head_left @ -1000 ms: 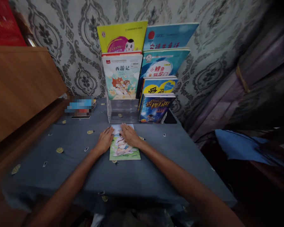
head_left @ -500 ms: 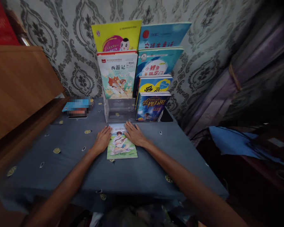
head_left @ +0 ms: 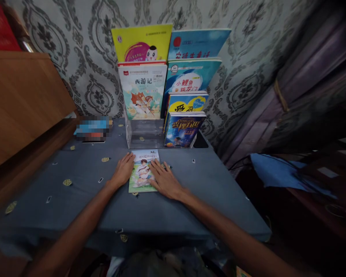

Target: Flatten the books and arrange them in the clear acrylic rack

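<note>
left hand (head_left: 125,168): palm down, fingers together, pointing forward and slightly right
right hand (head_left: 165,177): palm down, fingers straight and a little spread, angled forward and left, thumb apart
left forearm (head_left: 88,211): bare, slanting inward from the lower left
right forearm (head_left: 223,221): bare, slanting inward from the lower right
wrists: nearly straight
between hands: a gap, neither touching the other

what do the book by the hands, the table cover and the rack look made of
Book: probably paper, given its printed cover; finish unclear. Table cover: matte fabric, probably; it drapes at the front. Rack: glossy clear plastic, likely acrylic; the table cover's print shows through.
</note>
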A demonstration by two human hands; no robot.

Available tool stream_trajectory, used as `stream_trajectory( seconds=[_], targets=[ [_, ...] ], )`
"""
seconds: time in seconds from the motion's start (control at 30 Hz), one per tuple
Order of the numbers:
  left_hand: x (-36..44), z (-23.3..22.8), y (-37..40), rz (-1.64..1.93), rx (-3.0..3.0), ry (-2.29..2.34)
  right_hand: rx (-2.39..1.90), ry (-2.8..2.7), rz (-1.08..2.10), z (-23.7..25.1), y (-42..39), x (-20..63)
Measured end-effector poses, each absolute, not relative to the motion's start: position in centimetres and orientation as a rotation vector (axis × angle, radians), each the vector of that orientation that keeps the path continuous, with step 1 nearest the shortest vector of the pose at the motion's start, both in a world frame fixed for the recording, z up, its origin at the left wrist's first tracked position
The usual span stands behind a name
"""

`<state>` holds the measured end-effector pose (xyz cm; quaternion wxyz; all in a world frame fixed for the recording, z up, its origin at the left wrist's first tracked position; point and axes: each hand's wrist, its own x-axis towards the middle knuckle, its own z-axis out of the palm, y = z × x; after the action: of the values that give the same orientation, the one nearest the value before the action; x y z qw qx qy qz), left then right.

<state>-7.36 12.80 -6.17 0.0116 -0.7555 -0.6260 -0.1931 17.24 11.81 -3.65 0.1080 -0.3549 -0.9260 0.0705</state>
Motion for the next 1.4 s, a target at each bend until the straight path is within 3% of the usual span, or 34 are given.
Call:
stream_trajectory(
  seconds=[0.4, 0.93, 1.4],
  targets=[
    [-7.6, -6.4, 12.8, -0.622, -2.393, -1.891, -0.930, -2.743, 0.199, -3.6, 9.2, 17.3],
    [-5.1, -5.3, 8.0, -0.397, -2.553, -1.722, -0.934, -2.722, 0.229, -3.8, 9.2, 17.2],
    [-3.7, -4.5, 12.0, -0.377, -2.590, -1.715, -0.960, -2.711, 0.245, -3.7, 9.1, 17.2]
  ],
)
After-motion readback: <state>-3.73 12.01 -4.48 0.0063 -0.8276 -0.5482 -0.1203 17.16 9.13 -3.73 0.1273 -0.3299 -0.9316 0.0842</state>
